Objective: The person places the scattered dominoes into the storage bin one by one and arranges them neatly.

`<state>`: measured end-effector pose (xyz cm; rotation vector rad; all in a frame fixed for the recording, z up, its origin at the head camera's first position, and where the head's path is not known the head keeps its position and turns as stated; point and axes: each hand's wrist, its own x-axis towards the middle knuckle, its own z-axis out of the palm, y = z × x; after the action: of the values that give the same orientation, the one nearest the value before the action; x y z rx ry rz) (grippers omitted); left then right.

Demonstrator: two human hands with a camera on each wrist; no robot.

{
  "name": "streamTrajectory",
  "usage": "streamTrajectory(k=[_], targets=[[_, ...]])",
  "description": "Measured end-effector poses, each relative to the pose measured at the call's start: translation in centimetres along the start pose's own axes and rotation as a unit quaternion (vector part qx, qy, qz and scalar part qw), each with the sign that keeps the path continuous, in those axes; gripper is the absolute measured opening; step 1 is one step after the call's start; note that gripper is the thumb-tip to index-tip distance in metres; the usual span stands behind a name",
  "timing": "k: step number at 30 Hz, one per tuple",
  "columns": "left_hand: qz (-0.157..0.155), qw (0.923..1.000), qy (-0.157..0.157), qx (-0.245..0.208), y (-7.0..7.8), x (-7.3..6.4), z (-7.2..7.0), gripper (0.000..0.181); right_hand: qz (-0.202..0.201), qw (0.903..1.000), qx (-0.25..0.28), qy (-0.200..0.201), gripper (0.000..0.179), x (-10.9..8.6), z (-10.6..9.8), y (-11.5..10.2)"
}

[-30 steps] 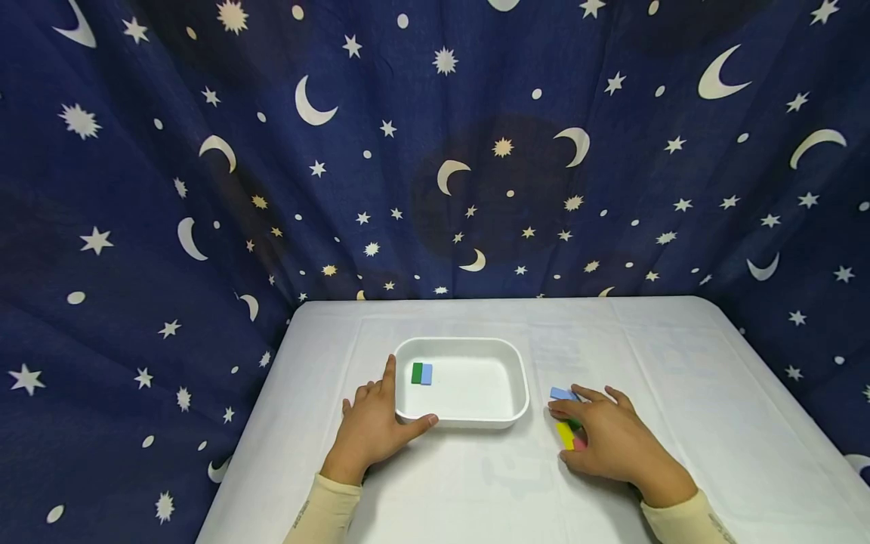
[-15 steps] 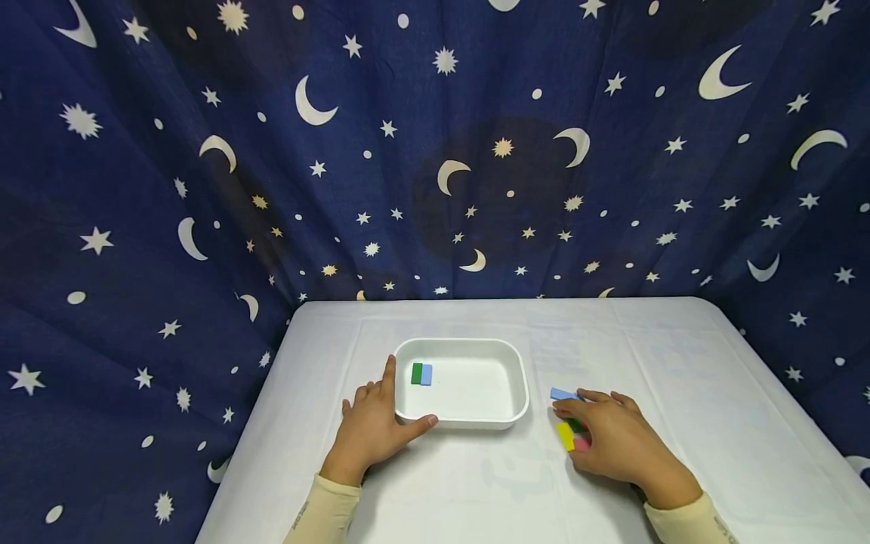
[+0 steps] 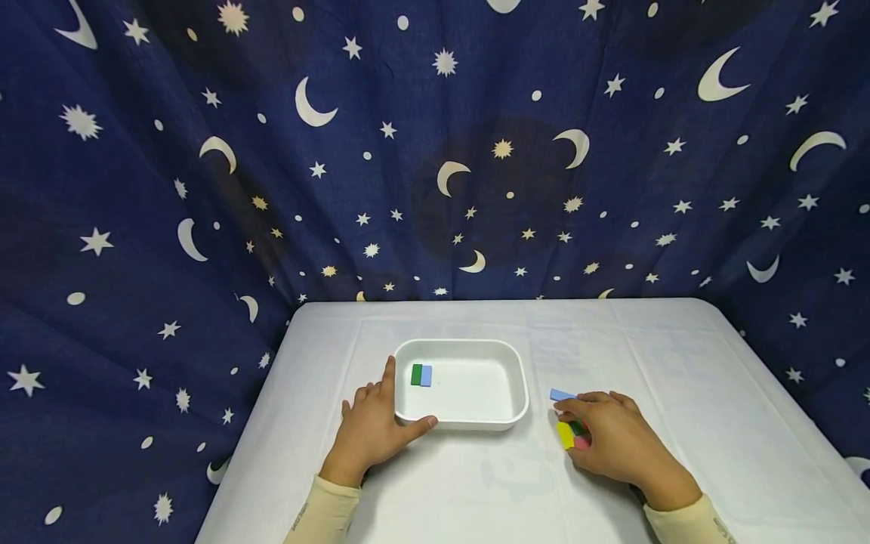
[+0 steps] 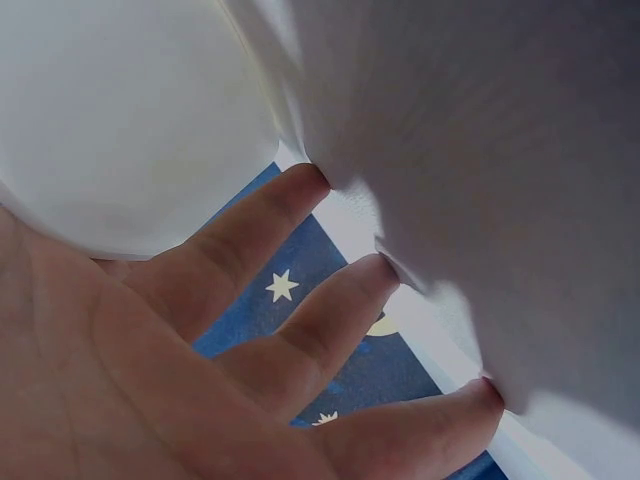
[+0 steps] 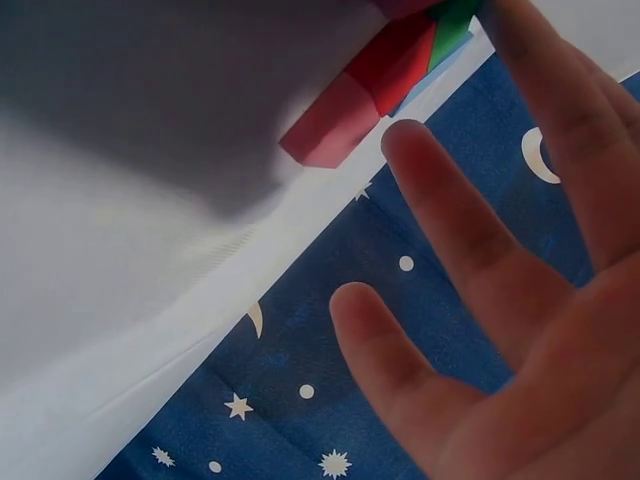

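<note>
My left hand [image 3: 370, 432] rests at the near left corner of a white tray [image 3: 524, 381], index finger along its left side and thumb at its front edge. The left wrist view shows the other fingers straight, tips on the white cloth. Right of the tray, my right hand [image 3: 617, 442] bends over small coloured blocks, partly hiding them. Thumb and index finger close in around a green block [image 5: 456, 24]; the index fingertip meets it. A red block [image 5: 398, 62] and a pink block [image 5: 335, 128] lie beside it. A yellow block [image 3: 566, 436] and a blue block [image 3: 561, 395] show past the fingers.
Inside the tray, a dark green block [image 3: 416, 375] and a light blue block [image 3: 426, 375] lie side by side near the left wall. A white cloth covers the table [image 3: 476, 491]. Behind hangs a dark blue curtain [image 3: 394, 189] with moons and stars.
My right hand has shifted slightly to the right over the blocks, its thumb and index finger drawn a little closer together. The left hand and the tray have stayed in place.
</note>
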<state>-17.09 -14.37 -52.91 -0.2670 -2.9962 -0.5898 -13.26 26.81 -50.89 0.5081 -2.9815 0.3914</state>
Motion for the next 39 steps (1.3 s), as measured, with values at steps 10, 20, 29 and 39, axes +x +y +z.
streamTrajectory(k=[10,20,29,39], targets=[[-0.001,1.0,0.0,0.001,0.0,-0.1,0.0,0.137,-0.009,0.9999,-0.008,0.005,0.059,0.1,0.1,-0.3],[-0.003,1.0,0.0,0.004,-0.2,-0.1,0.0,0.14,-0.017,0.9997,-0.016,0.003,0.059,0.4,-0.1,-0.9],[-0.006,1.0,-0.001,-0.003,-0.2,-0.1,0.0,0.138,-0.02,0.9994,-0.026,-0.003,0.061,0.9,-0.5,-1.3],[0.0,1.0,0.003,-0.003,-0.1,0.2,0.0,0.136,-0.033,0.9991,-0.024,0.009,0.061,2.1,-1.6,-1.5]])
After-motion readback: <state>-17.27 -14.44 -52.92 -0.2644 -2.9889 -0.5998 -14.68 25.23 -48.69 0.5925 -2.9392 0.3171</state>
